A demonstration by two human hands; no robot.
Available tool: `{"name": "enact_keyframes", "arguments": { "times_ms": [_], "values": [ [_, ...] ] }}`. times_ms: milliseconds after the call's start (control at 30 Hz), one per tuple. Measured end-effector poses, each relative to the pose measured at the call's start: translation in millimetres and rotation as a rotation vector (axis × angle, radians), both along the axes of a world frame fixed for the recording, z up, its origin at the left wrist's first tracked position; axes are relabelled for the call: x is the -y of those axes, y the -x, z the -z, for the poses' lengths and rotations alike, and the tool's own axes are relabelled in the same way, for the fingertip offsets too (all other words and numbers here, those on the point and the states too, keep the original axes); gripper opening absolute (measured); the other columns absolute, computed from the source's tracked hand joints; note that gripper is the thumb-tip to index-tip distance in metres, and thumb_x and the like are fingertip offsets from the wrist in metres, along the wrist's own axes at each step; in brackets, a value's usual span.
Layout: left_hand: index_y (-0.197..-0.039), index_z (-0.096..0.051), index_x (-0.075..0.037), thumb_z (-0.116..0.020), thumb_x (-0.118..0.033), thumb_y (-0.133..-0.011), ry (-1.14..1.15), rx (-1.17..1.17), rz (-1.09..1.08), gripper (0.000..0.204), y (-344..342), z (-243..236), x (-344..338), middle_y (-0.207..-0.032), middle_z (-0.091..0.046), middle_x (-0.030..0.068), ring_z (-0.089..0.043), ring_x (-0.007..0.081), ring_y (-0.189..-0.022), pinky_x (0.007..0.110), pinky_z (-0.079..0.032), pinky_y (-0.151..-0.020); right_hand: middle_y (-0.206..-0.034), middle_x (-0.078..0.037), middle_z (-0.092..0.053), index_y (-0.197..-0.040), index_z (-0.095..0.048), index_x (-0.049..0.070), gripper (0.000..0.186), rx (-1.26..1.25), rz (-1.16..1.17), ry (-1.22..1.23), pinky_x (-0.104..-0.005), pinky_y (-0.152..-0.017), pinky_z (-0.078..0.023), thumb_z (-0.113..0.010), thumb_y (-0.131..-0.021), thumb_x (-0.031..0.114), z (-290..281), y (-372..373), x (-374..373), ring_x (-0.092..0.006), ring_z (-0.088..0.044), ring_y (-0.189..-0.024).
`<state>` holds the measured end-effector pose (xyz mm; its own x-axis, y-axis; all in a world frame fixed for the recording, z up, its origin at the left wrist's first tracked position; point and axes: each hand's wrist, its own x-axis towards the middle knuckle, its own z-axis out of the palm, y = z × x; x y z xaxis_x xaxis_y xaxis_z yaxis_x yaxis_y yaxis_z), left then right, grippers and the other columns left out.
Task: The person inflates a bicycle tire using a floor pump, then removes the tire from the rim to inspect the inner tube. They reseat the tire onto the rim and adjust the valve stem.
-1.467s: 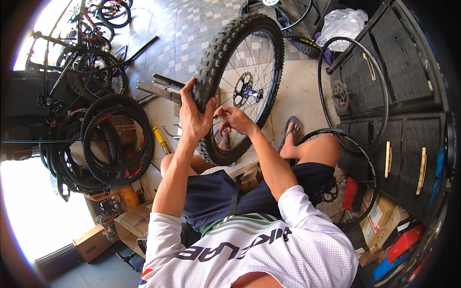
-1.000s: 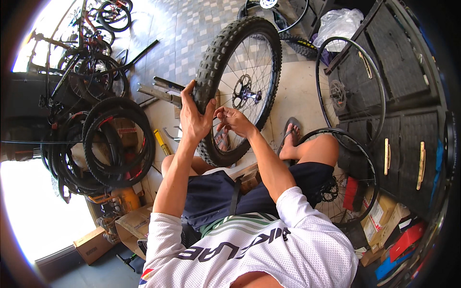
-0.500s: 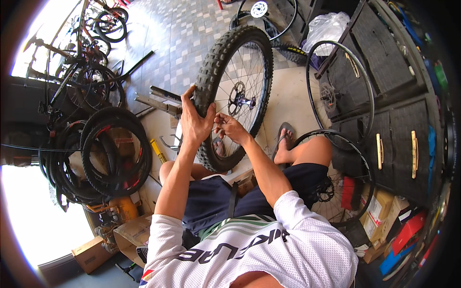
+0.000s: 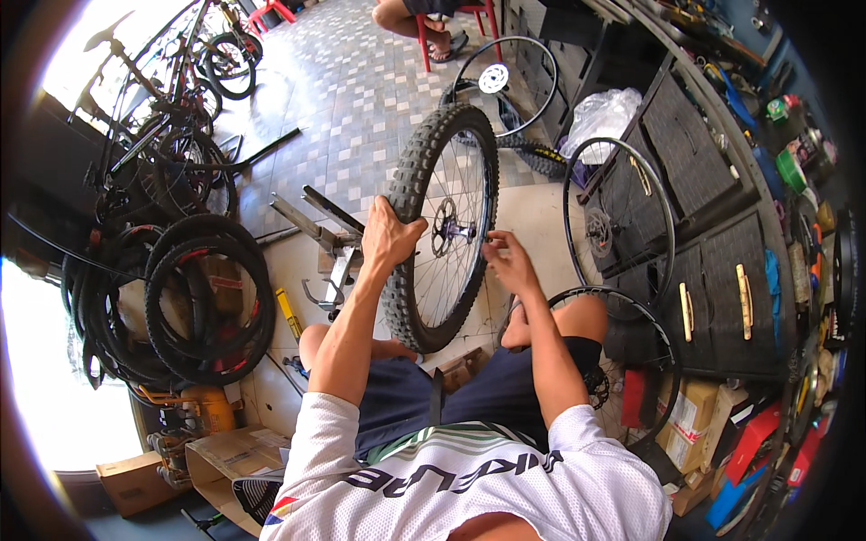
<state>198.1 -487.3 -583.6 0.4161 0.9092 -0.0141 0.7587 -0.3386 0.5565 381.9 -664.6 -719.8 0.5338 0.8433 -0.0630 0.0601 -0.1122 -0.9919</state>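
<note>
My left hand (image 4: 391, 236) grips the knobby tire of an upright bicycle wheel (image 4: 420, 156) at its left side, fingers over the tread and thumb on the sidewall. The wheel has a disc rotor (image 4: 442, 225) and a shiny hub (image 4: 462, 230). My right hand (image 4: 510, 261) is just right of the hub, its fingers curled at the rim's right side; what is between them is too small to make out. A metal stand (image 4: 336, 254) stands left of the wheel, and a yellow tool (image 4: 289, 314) lies below it.
A pile of tires (image 4: 153, 316) and bicycles (image 4: 171, 144) line the left. A compressor (image 4: 203, 406) and boxes (image 4: 131, 478) sit lower left. Loose wheels (image 4: 663, 203), dark cabinets (image 4: 713, 270) and tool clutter (image 4: 785, 180) are at right. Another person (image 4: 424, 27) sits at the top.
The view has tilted up, showing the seated person. My right hand has left the spot beside my left hand and moved right to the rim beside the hub. My left hand still grips the tire.
</note>
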Motion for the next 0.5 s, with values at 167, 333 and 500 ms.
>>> {"name": "enact_keyframes", "arguments": {
  "times_ms": [167,333,500],
  "values": [
    [-0.113,-0.047,0.007,-0.077,-0.040,-0.074,0.033,-0.011,0.007,0.068,1.9,-4.7,2.7,-0.115,-0.058,0.0297,-0.062,0.0473,-0.107,0.052,-0.051,-0.093,-0.103,-0.009,-0.069,-0.132,-0.060,0.004,0.050,0.230,0.125,0.047,-0.0311,-0.070,-0.053,-0.075,-0.095,0.035,-40.3,-2.9,30.8,-0.0155,-0.064,-0.075],
    [-0.119,-0.046,0.007,-0.078,-0.038,-0.076,0.027,-0.007,0.041,0.070,-12.9,-11.5,9.4,-0.120,-0.058,0.0307,-0.062,0.0481,-0.110,0.053,-0.051,-0.094,-0.113,-0.013,-0.066,-0.132,-0.060,0.006,0.052,0.331,0.142,0.075,-0.0338,-0.072,-0.055,-0.076,-0.094,0.036,-68.8,43.4,61.2,-0.0199,-0.066,-0.076],
    [-0.124,-0.046,0.008,-0.078,-0.043,-0.077,0.013,-0.038,0.026,0.076,-29.1,-17.7,16.5,-0.121,-0.057,0.0307,-0.062,0.0477,-0.112,0.054,-0.051,-0.096,-0.115,-0.013,-0.065,-0.134,-0.058,0.007,0.052,0.510,0.292,0.076,-0.0369,-0.071,-0.055,-0.076,-0.093,0.033,-83.5,26.1,112.2,-0.0223,-0.066,-0.076]
  ]
}}
